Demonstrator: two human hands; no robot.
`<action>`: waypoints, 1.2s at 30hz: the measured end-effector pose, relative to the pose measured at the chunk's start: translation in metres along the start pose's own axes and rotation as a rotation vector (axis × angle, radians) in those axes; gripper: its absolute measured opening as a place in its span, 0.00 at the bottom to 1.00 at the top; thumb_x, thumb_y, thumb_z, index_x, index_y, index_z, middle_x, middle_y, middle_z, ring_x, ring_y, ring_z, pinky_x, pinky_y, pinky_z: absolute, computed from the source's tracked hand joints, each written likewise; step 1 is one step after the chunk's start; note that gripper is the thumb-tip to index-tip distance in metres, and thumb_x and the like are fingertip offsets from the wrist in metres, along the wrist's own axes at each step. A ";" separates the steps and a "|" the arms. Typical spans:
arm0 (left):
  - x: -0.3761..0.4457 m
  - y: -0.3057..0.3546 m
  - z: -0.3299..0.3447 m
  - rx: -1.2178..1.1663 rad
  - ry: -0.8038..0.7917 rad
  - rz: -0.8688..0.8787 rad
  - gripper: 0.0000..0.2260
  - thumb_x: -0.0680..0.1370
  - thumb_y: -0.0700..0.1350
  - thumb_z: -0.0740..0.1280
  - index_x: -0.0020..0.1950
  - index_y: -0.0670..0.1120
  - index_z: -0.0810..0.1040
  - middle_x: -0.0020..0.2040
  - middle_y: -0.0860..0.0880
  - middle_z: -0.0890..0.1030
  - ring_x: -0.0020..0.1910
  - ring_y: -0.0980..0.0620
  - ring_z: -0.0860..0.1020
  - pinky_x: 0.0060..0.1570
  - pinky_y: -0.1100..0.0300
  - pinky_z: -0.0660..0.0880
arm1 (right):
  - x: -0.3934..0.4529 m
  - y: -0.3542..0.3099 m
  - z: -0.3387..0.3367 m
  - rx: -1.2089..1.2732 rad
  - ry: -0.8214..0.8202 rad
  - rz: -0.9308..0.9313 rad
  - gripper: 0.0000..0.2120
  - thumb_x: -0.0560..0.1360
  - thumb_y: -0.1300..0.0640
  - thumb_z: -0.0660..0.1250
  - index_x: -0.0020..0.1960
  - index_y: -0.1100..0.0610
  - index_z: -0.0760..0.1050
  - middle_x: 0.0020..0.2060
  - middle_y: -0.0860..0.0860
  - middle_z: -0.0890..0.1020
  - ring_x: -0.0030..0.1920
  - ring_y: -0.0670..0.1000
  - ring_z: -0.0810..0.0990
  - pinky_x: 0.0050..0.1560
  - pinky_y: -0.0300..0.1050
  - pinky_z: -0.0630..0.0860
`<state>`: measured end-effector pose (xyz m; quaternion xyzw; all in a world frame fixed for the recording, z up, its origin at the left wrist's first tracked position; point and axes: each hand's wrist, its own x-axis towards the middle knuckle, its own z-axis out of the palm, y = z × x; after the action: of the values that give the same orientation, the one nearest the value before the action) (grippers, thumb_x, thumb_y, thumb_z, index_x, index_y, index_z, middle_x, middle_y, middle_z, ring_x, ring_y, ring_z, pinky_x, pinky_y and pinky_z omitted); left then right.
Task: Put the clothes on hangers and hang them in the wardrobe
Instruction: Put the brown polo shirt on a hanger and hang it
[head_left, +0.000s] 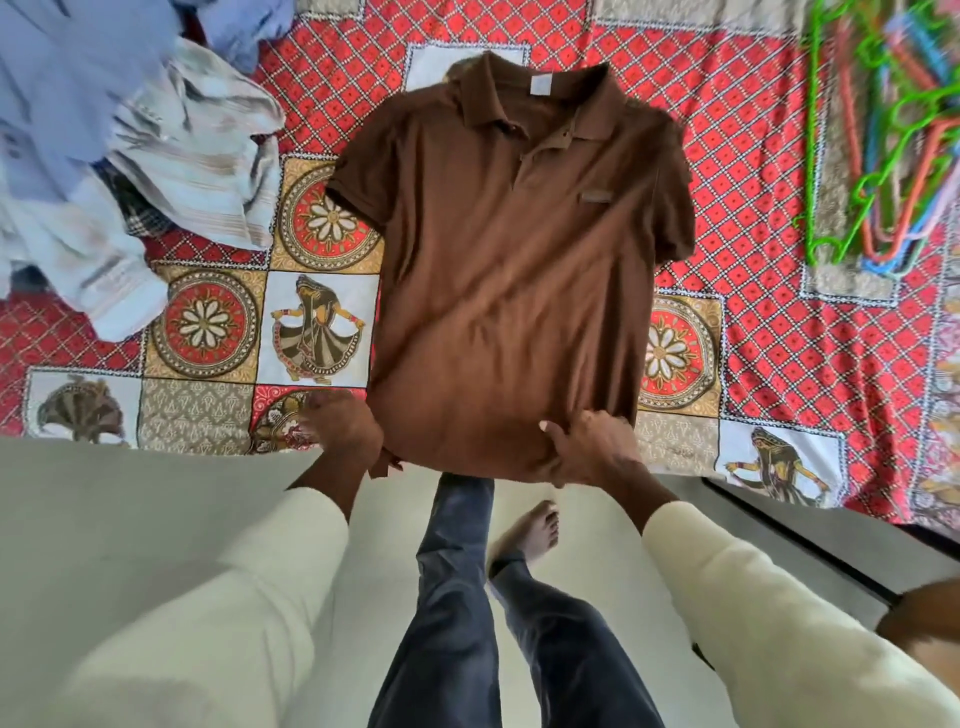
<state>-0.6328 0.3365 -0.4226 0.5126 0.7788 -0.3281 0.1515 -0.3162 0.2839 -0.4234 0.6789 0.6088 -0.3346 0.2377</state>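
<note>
Lying face up on the patterned bedspread (753, 171), collar away from the person, the brown polo shirt (519, 270) is held at its hem by both hands: the left hand (348, 431) pinches the near left corner and the right hand (592, 447) grips the near right, fingers curled into the cloth. Any pull toward the bed's edge could drag it off or bunch it, since no hanger is in it yet. The coloured hangers (883, 156) lie tangled well apart at the right, likely to snag together, and the heap of pale clothes (145, 171) waits at the left.
</note>
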 end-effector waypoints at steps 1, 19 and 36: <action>0.005 0.011 -0.008 -0.001 0.079 0.031 0.15 0.78 0.42 0.63 0.64 0.41 0.76 0.62 0.39 0.75 0.63 0.40 0.73 0.61 0.49 0.70 | 0.003 -0.001 -0.005 0.052 0.096 0.054 0.26 0.74 0.35 0.54 0.59 0.50 0.79 0.51 0.54 0.83 0.53 0.59 0.80 0.57 0.55 0.72; 0.088 0.161 -0.137 -0.101 0.127 0.745 0.18 0.75 0.45 0.64 0.65 0.46 0.72 0.63 0.46 0.73 0.64 0.43 0.72 0.60 0.48 0.70 | 0.138 -0.015 -0.132 0.155 0.229 -0.042 0.30 0.78 0.54 0.62 0.78 0.53 0.58 0.76 0.53 0.58 0.71 0.60 0.60 0.68 0.57 0.65; 0.008 0.404 -0.220 -0.444 0.109 0.923 0.13 0.80 0.43 0.63 0.63 0.44 0.77 0.60 0.45 0.80 0.60 0.44 0.77 0.59 0.50 0.74 | 0.150 0.217 -0.243 0.636 0.645 0.342 0.08 0.77 0.61 0.60 0.50 0.61 0.77 0.49 0.60 0.80 0.48 0.63 0.79 0.42 0.53 0.73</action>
<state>-0.2510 0.5934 -0.4087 0.7748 0.5290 -0.0266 0.3452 -0.0566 0.5294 -0.3922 0.8775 0.3985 -0.2326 -0.1310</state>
